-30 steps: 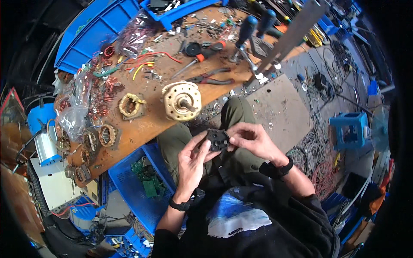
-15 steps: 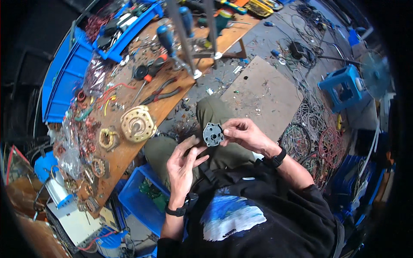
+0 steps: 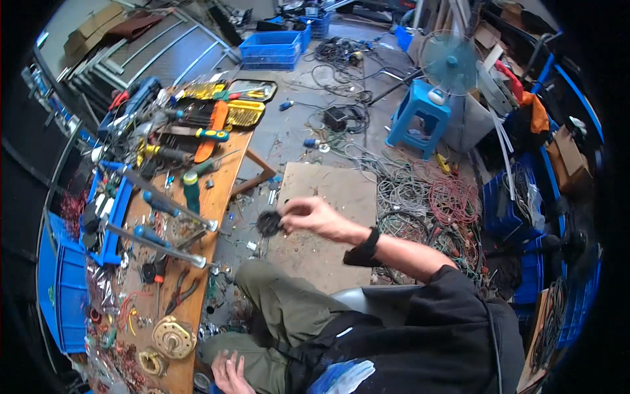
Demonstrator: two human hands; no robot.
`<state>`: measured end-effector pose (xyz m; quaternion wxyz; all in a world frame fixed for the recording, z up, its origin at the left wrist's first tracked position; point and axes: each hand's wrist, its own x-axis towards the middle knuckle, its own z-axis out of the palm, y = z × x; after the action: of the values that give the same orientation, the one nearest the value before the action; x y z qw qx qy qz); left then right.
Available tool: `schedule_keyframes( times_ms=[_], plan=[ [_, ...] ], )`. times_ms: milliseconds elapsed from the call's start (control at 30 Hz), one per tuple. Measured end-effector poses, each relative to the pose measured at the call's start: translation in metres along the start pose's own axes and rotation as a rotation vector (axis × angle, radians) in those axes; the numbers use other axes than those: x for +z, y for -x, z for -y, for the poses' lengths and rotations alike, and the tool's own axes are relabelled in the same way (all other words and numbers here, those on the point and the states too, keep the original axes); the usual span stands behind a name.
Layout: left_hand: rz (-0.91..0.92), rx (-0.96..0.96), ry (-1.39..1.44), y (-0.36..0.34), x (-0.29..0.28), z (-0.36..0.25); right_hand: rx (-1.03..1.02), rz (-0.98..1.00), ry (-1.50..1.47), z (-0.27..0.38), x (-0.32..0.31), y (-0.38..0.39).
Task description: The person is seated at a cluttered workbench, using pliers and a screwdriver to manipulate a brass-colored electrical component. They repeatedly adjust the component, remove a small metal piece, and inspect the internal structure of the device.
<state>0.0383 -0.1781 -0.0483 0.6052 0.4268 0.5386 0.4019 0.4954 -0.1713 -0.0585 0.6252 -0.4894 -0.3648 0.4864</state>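
Observation:
My right hand (image 3: 315, 220) is stretched out ahead over the floor. Its thumb and fingers pinch the edge of a dark round part (image 3: 268, 223), which motion blurs somewhat. Low in the picture, my left hand (image 3: 230, 373) is beside my knee, its fingers apart and nothing visible in them. On the wooden bench (image 3: 209, 256) to my left lies a round tan metal motor piece with a central shaft (image 3: 172, 337). Next to it is a copper-wound ring (image 3: 152, 361). Pliers with dark red handles (image 3: 180, 295) lie farther along the bench.
Screwdrivers (image 3: 154, 236) and metal bars (image 3: 157, 244) stand out near the bench edge. A brown board (image 3: 321, 256) lies on the floor ahead. Tangled cables (image 3: 407, 190) spread to its right. Beyond them are a blue stool (image 3: 420, 115) and a fan (image 3: 449, 62).
My right hand has carried the round part forward, away from my lap. My left hand has come away from it and dropped toward my knee. The view has tilted up and turned right.

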Motion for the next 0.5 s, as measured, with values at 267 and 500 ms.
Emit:
schedule_keyframes(
  times_ms=[267, 500],
  plan=[
    [-0.114, -0.003, -0.002, 0.005, -0.018, 0.008, -0.418, -0.033, 0.161, 0.059, -0.022, 0.027],
    [-0.065, -0.016, 0.005, -0.004, -0.015, 0.023, -0.549, 0.012, 0.445, 0.08, -0.022, 0.048]
  ],
)
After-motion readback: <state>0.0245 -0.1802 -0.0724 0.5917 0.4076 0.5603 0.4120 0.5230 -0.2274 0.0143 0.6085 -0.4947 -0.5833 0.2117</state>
